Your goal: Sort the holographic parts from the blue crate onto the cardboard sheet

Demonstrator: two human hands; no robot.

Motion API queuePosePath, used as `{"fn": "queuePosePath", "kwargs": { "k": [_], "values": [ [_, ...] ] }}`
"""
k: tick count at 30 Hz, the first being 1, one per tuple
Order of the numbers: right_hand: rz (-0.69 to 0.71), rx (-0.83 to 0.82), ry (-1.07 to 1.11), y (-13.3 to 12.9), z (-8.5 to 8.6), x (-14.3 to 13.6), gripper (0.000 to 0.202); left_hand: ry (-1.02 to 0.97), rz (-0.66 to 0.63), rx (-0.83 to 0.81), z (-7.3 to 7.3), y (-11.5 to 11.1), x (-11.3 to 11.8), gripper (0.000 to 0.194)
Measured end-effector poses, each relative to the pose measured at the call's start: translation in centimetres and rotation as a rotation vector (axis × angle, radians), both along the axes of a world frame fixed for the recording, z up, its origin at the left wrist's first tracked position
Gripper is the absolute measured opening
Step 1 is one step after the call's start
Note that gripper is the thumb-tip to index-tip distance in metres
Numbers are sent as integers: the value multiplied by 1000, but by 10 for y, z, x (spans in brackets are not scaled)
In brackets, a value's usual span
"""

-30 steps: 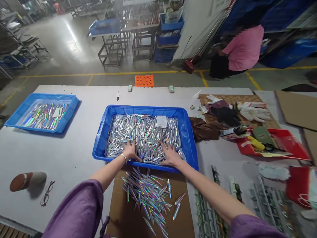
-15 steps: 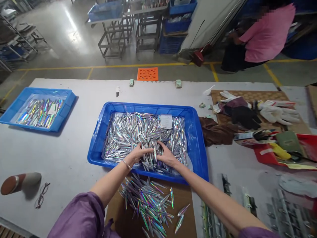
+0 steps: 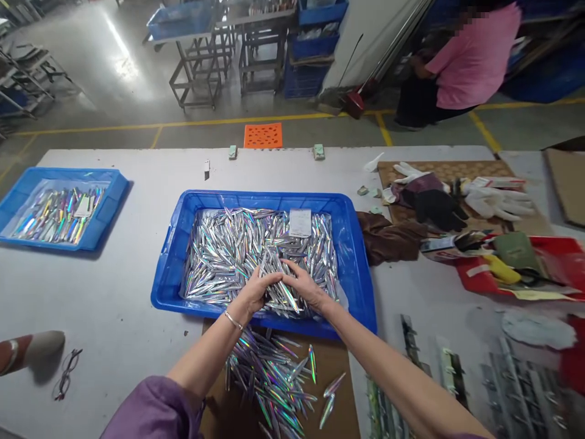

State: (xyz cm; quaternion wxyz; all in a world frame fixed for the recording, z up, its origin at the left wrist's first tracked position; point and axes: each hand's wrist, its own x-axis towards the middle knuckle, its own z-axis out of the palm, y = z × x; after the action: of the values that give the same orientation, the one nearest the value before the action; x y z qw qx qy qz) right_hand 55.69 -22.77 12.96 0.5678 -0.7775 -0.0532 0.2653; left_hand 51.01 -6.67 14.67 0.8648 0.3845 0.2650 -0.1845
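Observation:
A blue tray (image 3: 164,268) is filled with slim, shiny silver fishing lures (image 3: 223,250) on a plastic liner. My left hand (image 3: 253,292) and my right hand (image 3: 305,288) are in it near its front side, cupped around a bunch of lures (image 3: 280,281) between them. The thumbs meet over the bunch, and some fingers are hidden beneath it. A paper slip (image 3: 300,223) rests on the lures behind my right hand. In front of the tray, a loose pile of lures (image 3: 274,378) covers part of a brown board (image 3: 338,356).
At left stand a lighter blue tray (image 3: 103,225) of lures, eyeglasses (image 3: 68,373) and a cylindrical object (image 3: 34,350). Gloves (image 3: 432,204), a brown cloth (image 3: 388,238), a red bin (image 3: 475,277) and metal racks (image 3: 516,378) lie right. Beyond the table, a person in pink (image 3: 479,58) bends.
My hands have drawn together around the bunch of lures, bringing the thumbs to meet. The lures between them now lie at a slant. The whole view has shifted slightly, so things appear further left.

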Motion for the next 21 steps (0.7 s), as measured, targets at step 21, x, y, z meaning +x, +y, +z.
{"fn": "queuePosePath", "kwargs": {
  "k": [21],
  "values": [
    [264, -55, -170, 7, 100, -134, 61, -32, 226, 36, 78, -10, -175, 84]
  ]
}}
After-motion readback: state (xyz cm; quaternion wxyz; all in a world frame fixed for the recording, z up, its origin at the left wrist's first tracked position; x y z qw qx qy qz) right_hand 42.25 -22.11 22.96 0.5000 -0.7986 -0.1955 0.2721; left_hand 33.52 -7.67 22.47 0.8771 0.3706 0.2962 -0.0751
